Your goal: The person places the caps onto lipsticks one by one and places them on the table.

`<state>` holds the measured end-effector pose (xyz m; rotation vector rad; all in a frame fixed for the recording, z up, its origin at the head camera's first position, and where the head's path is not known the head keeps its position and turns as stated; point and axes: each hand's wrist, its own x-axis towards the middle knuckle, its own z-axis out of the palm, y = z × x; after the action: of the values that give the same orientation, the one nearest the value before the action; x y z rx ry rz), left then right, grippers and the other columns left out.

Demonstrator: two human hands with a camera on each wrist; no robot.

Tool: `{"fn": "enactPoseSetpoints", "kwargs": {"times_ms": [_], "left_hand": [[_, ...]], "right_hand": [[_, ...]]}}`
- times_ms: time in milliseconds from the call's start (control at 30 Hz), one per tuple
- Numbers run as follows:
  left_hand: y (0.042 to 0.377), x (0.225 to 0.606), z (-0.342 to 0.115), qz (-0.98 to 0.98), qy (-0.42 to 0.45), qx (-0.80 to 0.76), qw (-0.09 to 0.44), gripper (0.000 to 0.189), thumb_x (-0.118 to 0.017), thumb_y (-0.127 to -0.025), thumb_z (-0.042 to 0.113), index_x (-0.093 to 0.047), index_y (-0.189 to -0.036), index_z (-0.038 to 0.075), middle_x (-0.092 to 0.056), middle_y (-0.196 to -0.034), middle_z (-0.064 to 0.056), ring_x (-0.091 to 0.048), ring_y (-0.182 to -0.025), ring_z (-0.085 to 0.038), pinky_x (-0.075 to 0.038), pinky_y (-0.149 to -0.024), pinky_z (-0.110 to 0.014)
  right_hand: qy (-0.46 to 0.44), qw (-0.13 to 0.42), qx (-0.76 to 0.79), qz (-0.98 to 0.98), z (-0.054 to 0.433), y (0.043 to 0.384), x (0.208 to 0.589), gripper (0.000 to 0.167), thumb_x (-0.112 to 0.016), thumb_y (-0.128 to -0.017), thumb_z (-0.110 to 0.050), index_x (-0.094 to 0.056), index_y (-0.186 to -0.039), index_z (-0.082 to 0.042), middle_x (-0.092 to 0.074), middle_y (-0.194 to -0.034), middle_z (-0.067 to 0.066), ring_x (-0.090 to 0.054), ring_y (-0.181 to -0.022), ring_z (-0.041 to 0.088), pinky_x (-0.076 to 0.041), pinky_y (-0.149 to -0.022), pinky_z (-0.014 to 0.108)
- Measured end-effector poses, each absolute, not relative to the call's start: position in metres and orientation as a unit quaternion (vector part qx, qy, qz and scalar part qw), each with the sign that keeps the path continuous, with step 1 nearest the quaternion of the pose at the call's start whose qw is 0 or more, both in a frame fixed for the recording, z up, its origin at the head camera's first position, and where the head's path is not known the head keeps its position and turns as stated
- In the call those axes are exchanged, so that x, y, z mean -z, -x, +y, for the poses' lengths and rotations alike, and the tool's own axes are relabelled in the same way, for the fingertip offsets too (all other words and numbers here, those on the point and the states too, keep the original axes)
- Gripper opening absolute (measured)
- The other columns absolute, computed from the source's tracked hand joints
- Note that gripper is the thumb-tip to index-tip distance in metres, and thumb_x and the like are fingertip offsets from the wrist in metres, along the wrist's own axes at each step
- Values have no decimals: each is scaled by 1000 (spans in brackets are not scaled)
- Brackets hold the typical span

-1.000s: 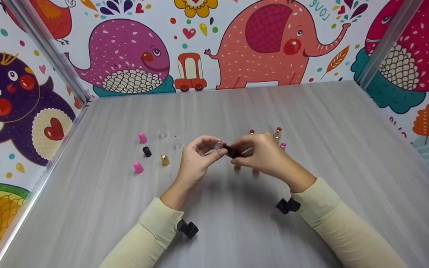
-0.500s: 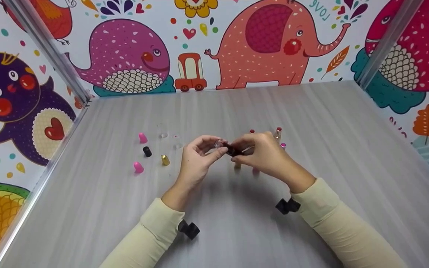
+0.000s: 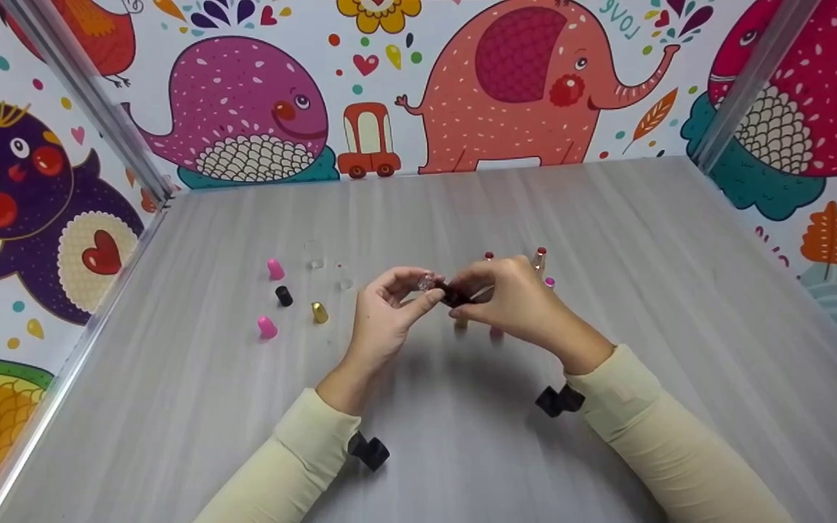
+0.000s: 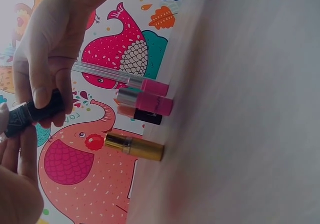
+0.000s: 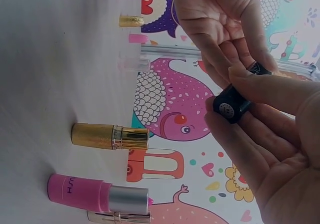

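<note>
Black tube [image 5: 227, 108] is up above the table [image 3: 462, 457]: my left hand [image 3: 386, 312] pinches one end between thumb and fingers, my right hand [image 3: 516, 296] pinches the other, labelled end.

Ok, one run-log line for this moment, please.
left hand: pinches one end of black tube | right hand: grips other end | black tube: above table | pink caps: on table, left | lipsticks: standing

Pale yellow sleeves [image 3: 691, 450] end in cuffs [image 3: 317, 421], a blocky black device [image 3: 370, 452] at each.
</note>
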<state>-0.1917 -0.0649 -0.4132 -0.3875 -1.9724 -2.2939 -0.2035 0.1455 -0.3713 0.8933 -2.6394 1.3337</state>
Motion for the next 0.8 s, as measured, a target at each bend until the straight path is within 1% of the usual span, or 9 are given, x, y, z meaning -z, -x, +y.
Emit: {"fn": "enactPoseSetpoints", "kwargs": {"times_ms": [267,367,567,800], "left_hand": [[191,414,-63,-655,128,744,40,24,-83,-92,1,-72,-113,-2,-74,-111,-9,-71,-113,-23,-60,-99,-35],[191,415,-63,-655,126,744,35,24,-84,-92,2,-73,-112,-2,-75,-111,-9,-71,-114,-23,-60,-99,-35],[192,416,-62,-654,124,745,36,23,-84,-91,0,-73,-112,-2,-75,-111,-9,-71,-116,-23,-59,-101,-36],[192,415,-62,-641,117,757,37,23,-83,-91,-2,-73,-111,-3,-76,-110,-8,-71,-110,-20,-59,-100,-35]], "right_hand": [[-292,25,-436,-851,146,203,370,28,-92,-81,0,-82,-107,-3,-81,-99,8,-79,-92,19,-65,-85,43],[-295,26,-443,-846,146,203,371,28,-92,-80,2,-82,-106,-2,-81,-98,8,-79,-91,20,-65,-84,45],[-296,28,-443,-846,146,204,371,27,-92,-80,2,-82,-105,-2,-81,-97,8,-79,-90,19,-65,-83,51],[-295,36,-436,-850,145,202,371,24,-91,-82,0,-82,-104,-3,-81,-96,6,-79,-90,19,-64,-84,51]]}}
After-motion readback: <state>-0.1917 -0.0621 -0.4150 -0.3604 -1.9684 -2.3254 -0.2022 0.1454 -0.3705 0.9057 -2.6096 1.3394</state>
